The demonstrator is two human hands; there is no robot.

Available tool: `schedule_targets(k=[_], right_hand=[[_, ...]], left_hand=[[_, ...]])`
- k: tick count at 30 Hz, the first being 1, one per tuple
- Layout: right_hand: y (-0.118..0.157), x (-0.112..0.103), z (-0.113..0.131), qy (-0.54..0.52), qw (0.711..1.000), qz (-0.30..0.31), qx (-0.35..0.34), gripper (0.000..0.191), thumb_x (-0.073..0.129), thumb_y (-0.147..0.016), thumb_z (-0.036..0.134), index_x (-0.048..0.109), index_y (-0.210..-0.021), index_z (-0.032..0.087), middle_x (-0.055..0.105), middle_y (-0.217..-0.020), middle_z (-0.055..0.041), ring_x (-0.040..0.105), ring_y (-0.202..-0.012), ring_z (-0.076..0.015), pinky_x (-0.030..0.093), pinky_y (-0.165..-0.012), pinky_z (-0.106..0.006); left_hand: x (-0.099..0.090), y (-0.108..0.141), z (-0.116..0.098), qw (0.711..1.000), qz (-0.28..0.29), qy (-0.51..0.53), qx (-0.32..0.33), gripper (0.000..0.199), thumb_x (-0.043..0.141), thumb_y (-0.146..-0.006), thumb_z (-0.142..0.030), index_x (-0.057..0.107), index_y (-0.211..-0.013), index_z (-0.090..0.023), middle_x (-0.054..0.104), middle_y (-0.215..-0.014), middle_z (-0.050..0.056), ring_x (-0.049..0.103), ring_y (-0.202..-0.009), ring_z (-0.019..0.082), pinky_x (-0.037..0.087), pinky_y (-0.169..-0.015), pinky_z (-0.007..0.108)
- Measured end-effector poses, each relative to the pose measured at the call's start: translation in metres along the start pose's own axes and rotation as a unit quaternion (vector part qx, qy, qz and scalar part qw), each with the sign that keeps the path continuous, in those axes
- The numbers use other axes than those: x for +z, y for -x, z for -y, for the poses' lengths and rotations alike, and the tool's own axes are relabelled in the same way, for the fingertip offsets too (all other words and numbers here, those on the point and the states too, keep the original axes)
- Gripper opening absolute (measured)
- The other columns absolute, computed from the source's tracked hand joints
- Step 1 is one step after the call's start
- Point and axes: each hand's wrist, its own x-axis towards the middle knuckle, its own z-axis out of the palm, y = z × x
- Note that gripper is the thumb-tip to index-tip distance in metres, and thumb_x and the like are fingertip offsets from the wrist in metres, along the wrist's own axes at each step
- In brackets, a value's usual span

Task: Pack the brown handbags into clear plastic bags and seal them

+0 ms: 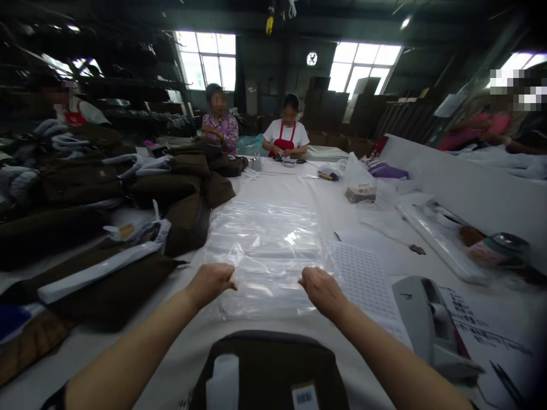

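A stack of clear plastic bags (265, 236) lies flat on the white table. My left hand (215, 281) pinches the plastic at its left side, fingers closed. On the right side my right hand (319, 287) is closed on the plastic as well. Nearest to me, below both hands, sits a dark olive bag (265, 364) with a white wrapped strip (224, 381) and a small barcode tag (305, 396) on it.
Dark bags with wrapped handles (162, 193) pile up at left. At right are printed label sheets (363, 279), a grey tape dispenser (427, 319), pens (506, 381) and a jar (499, 249). Two people (220, 125) (285, 134) are across the table.
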Motion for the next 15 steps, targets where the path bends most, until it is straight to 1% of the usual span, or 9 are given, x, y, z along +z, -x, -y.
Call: schedule_targets(k=[2,4,5,7,8,9,11,13,15], right_hand=[[0.007,0.014,0.01,0.014,1.0,0.008,-0.011,0.014,0.05,-0.083,0.009,0.048,-0.073,0.018,0.053,-0.069,-0.003,0.048,-0.066,-0.0191,0.033,-0.062,-0.031],[0.014,0.024,0.014,0.025,1.0,0.013,-0.013,0.019,0.05,-0.078,0.0,0.049,-0.074,0.018,0.054,-0.068,-0.0034,0.049,-0.065,-0.0199,0.033,-0.062,-0.031],[0.018,0.027,0.015,0.027,0.999,0.016,-0.01,0.02,0.05,-0.076,-0.002,0.049,-0.074,0.018,0.054,-0.068,-0.0034,0.049,-0.065,-0.0202,0.034,-0.062,-0.032],[0.025,0.028,0.017,0.028,0.999,0.019,-0.001,0.014,0.056,-0.076,0.005,0.049,-0.077,0.018,0.055,-0.069,-0.004,0.051,-0.066,-0.0214,0.036,-0.063,-0.032],[0.028,0.028,0.019,0.019,1.0,0.02,0.009,0.012,0.06,-0.077,0.014,0.049,-0.079,0.017,0.056,-0.072,-0.005,0.052,-0.07,-0.0224,0.037,-0.066,-0.033],[0.032,0.026,0.021,0.001,0.999,0.022,0.024,0.015,0.062,-0.078,0.022,0.049,-0.081,0.017,0.057,-0.075,-0.006,0.052,-0.073,-0.0231,0.038,-0.068,-0.033],[0.038,0.023,0.026,-0.047,0.997,0.024,0.064,0.018,0.056,-0.083,0.033,0.048,-0.084,0.017,0.057,-0.081,-0.0071,0.053,-0.079,-0.0226,0.039,-0.073,-0.032],[0.042,0.022,0.03,-0.087,0.99,0.028,0.106,0.01,0.047,-0.088,0.025,0.048,-0.082,0.018,0.058,-0.081,-0.0066,0.053,-0.079,-0.0204,0.039,-0.073,-0.03],[0.046,0.023,0.029,-0.103,0.985,0.037,0.135,0.01,0.045,-0.085,0.012,0.049,-0.078,0.018,0.059,-0.078,-0.0055,0.053,-0.077,-0.0188,0.037,-0.069,-0.028]], left_hand=[[0.008,0.002,0.001,0.999,0.005,0.041,-0.019,0.033,0.065,-0.07,-0.048,0.051,-0.067,-0.019,0.058,-0.064,0.0,0.054,-0.064,0.018,0.03,-0.055,0.025],[0.014,0.007,0.002,0.995,-0.012,0.093,-0.036,0.032,0.061,-0.074,-0.049,0.05,-0.067,-0.019,0.056,-0.065,-0.001,0.053,-0.063,0.016,0.03,-0.055,0.024],[0.016,0.01,0.003,0.992,-0.028,0.113,-0.042,0.029,0.057,-0.078,-0.046,0.05,-0.068,-0.019,0.056,-0.068,-0.001,0.053,-0.065,0.016,0.032,-0.057,0.024],[0.022,0.019,0.004,0.99,-0.05,0.124,-0.047,0.018,0.054,-0.082,-0.035,0.051,-0.072,-0.02,0.057,-0.076,0.0,0.053,-0.07,0.015,0.033,-0.061,0.023],[0.025,0.023,0.004,0.991,-0.055,0.116,-0.046,0.012,0.054,-0.081,-0.028,0.051,-0.073,-0.02,0.057,-0.079,0.0,0.054,-0.072,0.015,0.034,-0.063,0.024],[0.029,0.028,0.005,0.992,-0.055,0.104,-0.048,0.007,0.054,-0.079,-0.023,0.051,-0.074,-0.02,0.057,-0.08,0.0,0.054,-0.074,0.015,0.034,-0.064,0.024],[0.037,0.036,0.007,0.992,-0.052,0.096,-0.068,0.01,0.054,-0.077,-0.019,0.047,-0.07,-0.02,0.056,-0.075,0.0,0.053,-0.072,0.016,0.033,-0.063,0.024],[0.044,0.043,0.008,0.985,-0.055,0.122,-0.11,0.018,0.054,-0.077,-0.026,0.042,-0.065,-0.02,0.053,-0.066,-0.001,0.052,-0.065,0.016,0.033,-0.061,0.024],[0.049,0.049,0.007,0.973,-0.073,0.146,-0.164,0.025,0.05,-0.08,-0.037,0.039,-0.065,-0.021,0.05,-0.061,-0.003,0.05,-0.059,0.015,0.034,-0.058,0.024]])
